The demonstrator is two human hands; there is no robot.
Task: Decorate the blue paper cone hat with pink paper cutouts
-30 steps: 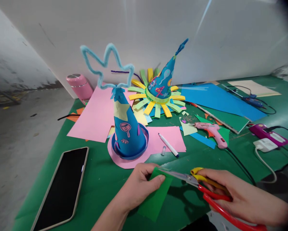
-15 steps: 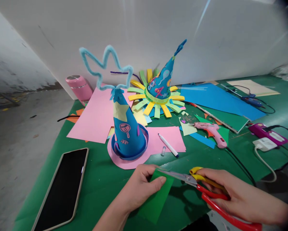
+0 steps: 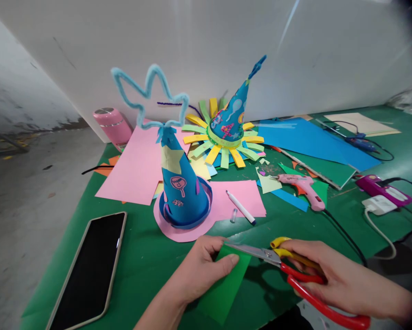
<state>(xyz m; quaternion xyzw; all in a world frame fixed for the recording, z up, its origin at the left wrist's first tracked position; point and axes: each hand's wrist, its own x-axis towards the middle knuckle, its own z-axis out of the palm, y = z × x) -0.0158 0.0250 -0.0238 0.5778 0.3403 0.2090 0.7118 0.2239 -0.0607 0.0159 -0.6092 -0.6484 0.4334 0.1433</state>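
Observation:
Between thumb and fingers, my left hand (image 3: 206, 266) pinches a piece of green paper (image 3: 226, 293) above the table's front edge. My right hand (image 3: 336, 275) grips scissors (image 3: 261, 252) with one yellow and one red handle. Their blades point left and lie along the paper's top edge, close to my left fingertips; the tips are partly hidden there. Just beyond my left hand stands a blue paper cone hat (image 3: 188, 197) on a pink round base, topped by a light-blue pipe-cleaner shape (image 3: 154, 73). A white marker (image 3: 240, 206) and its clear cap (image 3: 233, 215) lie on pink paper behind the scissors.
A phone (image 3: 89, 270) lies at the left. Behind stand a second cone hat (image 3: 230, 119) with yellow-green loops and a pink bottle (image 3: 113, 128). On the right are a pink glue gun (image 3: 302, 183) with its cord, a purple power strip (image 3: 381, 190), blue paper (image 3: 316, 140) and scraps.
The scissors have shifted very slightly left along the green paper's top edge. Both hands keep their holds, and the things on the table have stayed put.

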